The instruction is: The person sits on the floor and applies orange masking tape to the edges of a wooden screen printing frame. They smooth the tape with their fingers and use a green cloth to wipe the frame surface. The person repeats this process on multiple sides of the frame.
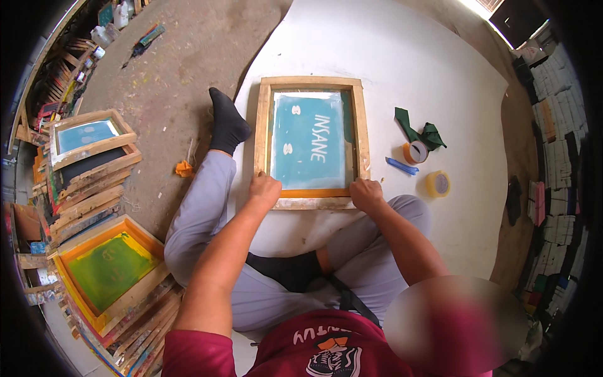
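A wooden screen-printing frame [359, 119] with a teal mesh [308, 141] lies flat on the white sheet before me. Pale lettering and small light shapes show on the mesh. At the frame's near left corner, my left hand [265, 190] is closed around the wood. My right hand [367, 194] grips the near right corner in the same way. The undersides of both hands, and some of the fingertips, are hidden. Right of the frame lie a roll of brown tape [407, 152], a yellowish tape roll [438, 184], a blue strip-like object [402, 166] and a dark green cloth [429, 136].
Stacked wooden screen frames [91, 207] stand at my left, one with a green and yellow mesh [113, 267]. A crumpled orange scrap [184, 168] is on the floor. Paint containers [119, 16] line the far left. White bundles [559, 125] are piled along the right edge.
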{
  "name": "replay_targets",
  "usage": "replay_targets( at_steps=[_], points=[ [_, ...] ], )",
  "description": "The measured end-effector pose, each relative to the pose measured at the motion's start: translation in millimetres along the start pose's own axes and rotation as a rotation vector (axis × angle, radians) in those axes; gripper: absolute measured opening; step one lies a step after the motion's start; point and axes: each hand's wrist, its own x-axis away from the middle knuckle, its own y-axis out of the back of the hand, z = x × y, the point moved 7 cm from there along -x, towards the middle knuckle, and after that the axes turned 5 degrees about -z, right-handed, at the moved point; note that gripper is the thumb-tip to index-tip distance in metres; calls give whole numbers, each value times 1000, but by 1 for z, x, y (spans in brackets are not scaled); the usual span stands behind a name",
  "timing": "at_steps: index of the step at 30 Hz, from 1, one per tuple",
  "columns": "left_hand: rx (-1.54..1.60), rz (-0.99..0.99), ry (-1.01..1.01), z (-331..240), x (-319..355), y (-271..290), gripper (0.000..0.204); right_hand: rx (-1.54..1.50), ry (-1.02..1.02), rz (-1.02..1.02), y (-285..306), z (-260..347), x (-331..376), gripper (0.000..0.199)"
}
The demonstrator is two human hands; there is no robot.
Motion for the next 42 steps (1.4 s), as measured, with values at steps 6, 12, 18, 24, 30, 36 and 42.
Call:
replay_targets(
  at_steps=[6, 12, 18, 24, 30, 36, 42],
  points=[
    [0, -100, 61, 2, 4, 1, 20, -23, -26, 0, 8, 2, 2, 18],
    [-11, -79, 56, 7, 4, -4, 23, -166, -114, 24, 12, -18, 6, 18],
    [461, -279, 18, 12, 23, 26, 36, -502, -131, -182, 50, -38, 18, 28],
    [604, -258, -316, -62, 8, 30, 65, -565, 325, -116, 9, 24, -8, 43],
    [508, -119, -296, -60, 5, 5, 68, -313, 327, 58, -5, 32, -8, 61],
    [366, -72, -289, -39, 15, 3, 69, -177, 283, 135, -2, 27, -3, 67],
    [218, -8, -242, -21, 19, -5, 68, 71, 294, 119, -13, 31, -1, 67]
  ],
)
